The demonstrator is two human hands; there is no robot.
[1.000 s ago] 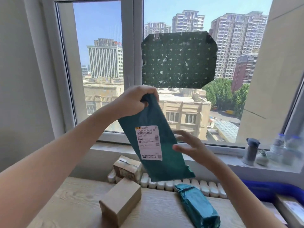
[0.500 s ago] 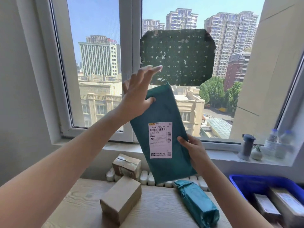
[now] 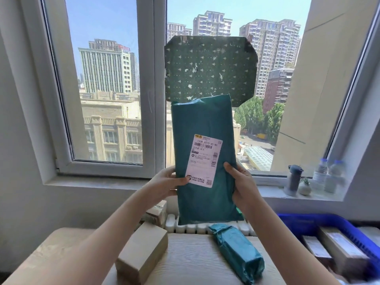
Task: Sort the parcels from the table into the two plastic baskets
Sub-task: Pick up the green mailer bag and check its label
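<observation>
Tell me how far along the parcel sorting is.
Done: a few boxes already lie in the blue basket. In hand: both hands, left and right, hold the green mailer upright, label facing the camera. Left: a brown box, a teal parcel and a taped box remain on the table.

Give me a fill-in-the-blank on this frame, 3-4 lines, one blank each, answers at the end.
1. The flat green mailer is held upright by ____ hands.
2. The left hand has its thumb on the mailer's white ____.
3. The right hand grips the mailer's ____ edge.
4. The basket to the right of the table is ____ in colour.

Answers: both; label; right; blue
</observation>
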